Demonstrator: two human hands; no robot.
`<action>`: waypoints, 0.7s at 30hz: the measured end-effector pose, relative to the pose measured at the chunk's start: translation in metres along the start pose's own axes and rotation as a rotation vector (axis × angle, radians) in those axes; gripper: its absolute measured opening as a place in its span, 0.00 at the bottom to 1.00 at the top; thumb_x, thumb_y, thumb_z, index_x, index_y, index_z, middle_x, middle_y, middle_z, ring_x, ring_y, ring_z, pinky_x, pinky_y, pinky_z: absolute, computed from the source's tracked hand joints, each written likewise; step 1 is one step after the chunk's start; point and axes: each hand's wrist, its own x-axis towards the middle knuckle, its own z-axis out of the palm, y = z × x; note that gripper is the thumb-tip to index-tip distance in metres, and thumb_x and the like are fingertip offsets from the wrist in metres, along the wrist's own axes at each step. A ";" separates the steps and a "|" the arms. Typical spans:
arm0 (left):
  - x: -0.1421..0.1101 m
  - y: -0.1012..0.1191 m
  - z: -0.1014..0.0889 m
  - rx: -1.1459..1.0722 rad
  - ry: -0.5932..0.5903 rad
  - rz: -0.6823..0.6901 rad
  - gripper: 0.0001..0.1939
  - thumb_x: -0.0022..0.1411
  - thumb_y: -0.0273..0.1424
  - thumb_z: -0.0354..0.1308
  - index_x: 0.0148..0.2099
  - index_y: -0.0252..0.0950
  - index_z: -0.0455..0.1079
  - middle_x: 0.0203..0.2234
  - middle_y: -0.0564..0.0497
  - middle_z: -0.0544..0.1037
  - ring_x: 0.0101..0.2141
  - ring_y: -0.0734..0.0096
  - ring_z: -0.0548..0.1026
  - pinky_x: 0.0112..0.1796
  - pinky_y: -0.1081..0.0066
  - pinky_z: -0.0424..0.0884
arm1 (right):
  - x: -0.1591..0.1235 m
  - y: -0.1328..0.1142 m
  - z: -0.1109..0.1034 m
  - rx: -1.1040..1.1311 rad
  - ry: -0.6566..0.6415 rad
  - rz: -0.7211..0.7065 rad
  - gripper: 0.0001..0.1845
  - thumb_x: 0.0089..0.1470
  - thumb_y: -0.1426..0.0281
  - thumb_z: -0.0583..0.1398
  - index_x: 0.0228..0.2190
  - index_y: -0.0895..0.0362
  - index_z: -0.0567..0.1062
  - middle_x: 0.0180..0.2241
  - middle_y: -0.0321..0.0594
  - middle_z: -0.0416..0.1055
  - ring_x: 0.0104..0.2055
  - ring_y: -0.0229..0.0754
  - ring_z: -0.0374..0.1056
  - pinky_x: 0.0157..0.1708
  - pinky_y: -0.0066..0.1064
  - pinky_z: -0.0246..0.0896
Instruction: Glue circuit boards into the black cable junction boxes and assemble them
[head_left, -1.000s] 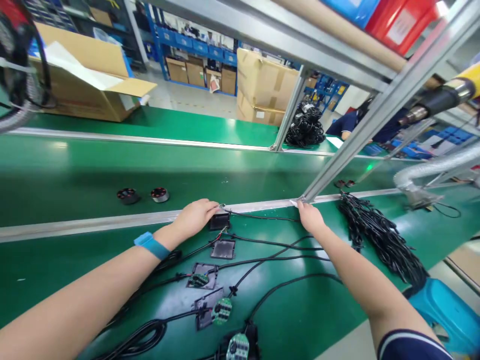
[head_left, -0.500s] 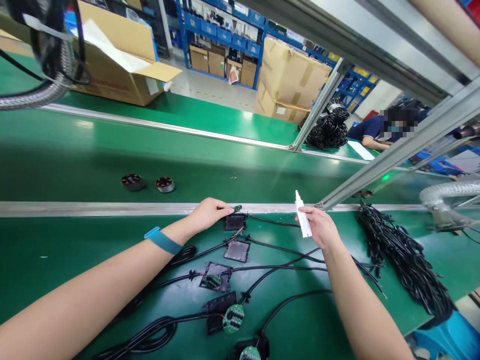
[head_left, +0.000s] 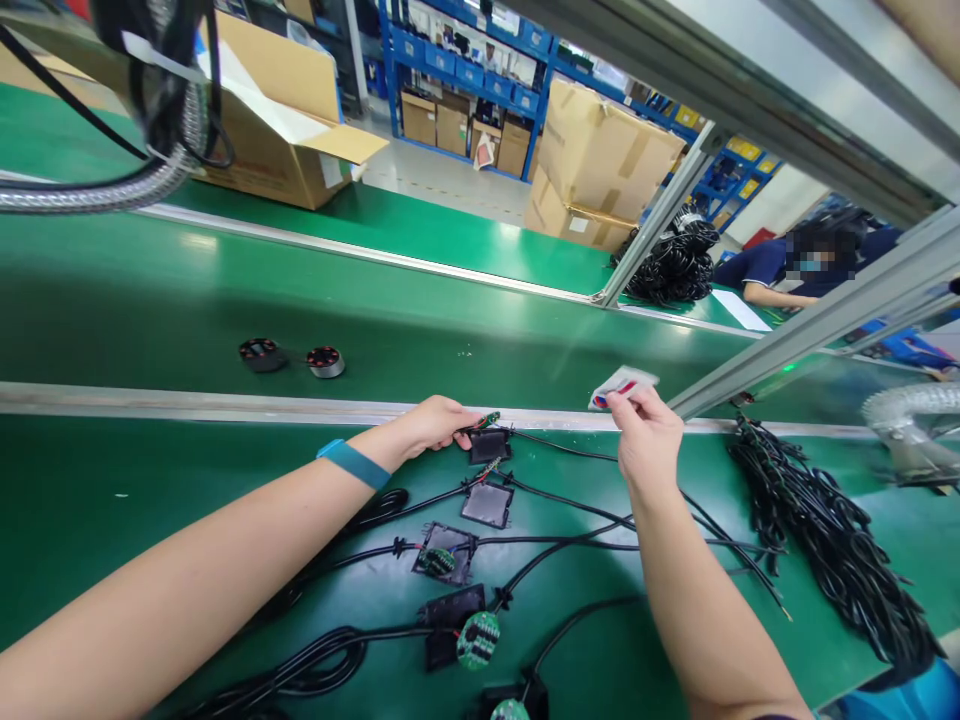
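At the far end of a row of black square cases, my left hand (head_left: 436,425) pinches a small green circuit board (head_left: 489,421) by its edge. That board is tilted, just above a black case (head_left: 490,447). My right hand (head_left: 649,432) is closed around a white squeeze tube (head_left: 626,382) with red and blue marks, raised over the metal strip; its nozzle does not show. Nearer me lie another open case (head_left: 487,504), a case with a board (head_left: 439,560) in it, and a round green board (head_left: 478,640) beside its case. Black cables run from the cases.
Two round black-and-silver parts (head_left: 325,362) sit beyond the metal strip (head_left: 187,401). A bundle of black cables (head_left: 832,540) lies at the right, near a flexible duct (head_left: 911,420). A metal post (head_left: 664,215) rises behind. Another person (head_left: 772,275) works at the far right.
The tube in my right hand has turned from upright, nozzle up, to lying slanted with its printed side showing. My left hand has tilted the circuit board slightly. The whole view has shifted a little.
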 end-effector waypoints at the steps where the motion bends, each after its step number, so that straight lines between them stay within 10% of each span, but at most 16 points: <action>1: -0.001 0.000 0.000 -0.017 -0.001 0.014 0.24 0.45 0.48 0.70 0.34 0.31 0.75 0.20 0.50 0.78 0.15 0.81 0.56 0.19 0.74 0.46 | 0.002 0.000 0.005 0.065 0.038 0.021 0.09 0.49 0.63 0.69 0.28 0.54 0.76 0.26 0.31 0.64 0.25 0.34 0.59 0.24 0.28 0.56; 6: -0.006 -0.003 0.004 -0.111 0.079 0.060 0.21 0.41 0.33 0.73 0.38 0.31 0.76 0.21 0.52 0.78 0.18 0.79 0.62 0.22 0.74 0.55 | 0.008 0.013 0.026 0.354 0.083 0.317 0.20 0.53 0.51 0.64 0.31 0.54 0.67 0.24 0.31 0.69 0.17 0.30 0.56 0.14 0.23 0.46; 11: -0.005 -0.011 0.011 -0.152 0.048 0.148 0.20 0.38 0.29 0.72 0.38 0.32 0.78 0.25 0.52 0.79 0.28 0.71 0.74 0.33 0.70 0.68 | -0.001 0.020 0.039 0.386 -0.137 0.471 0.20 0.46 0.58 0.70 0.33 0.56 0.71 0.28 0.36 0.76 0.20 0.31 0.64 0.19 0.25 0.59; 21: -0.001 -0.025 0.012 -0.112 -0.094 0.377 0.18 0.47 0.35 0.69 0.42 0.35 0.79 0.32 0.49 0.82 0.31 0.68 0.76 0.35 0.70 0.70 | -0.026 0.013 0.072 -0.127 -0.471 0.032 0.11 0.57 0.61 0.63 0.30 0.55 0.75 0.28 0.38 0.72 0.27 0.38 0.68 0.26 0.30 0.66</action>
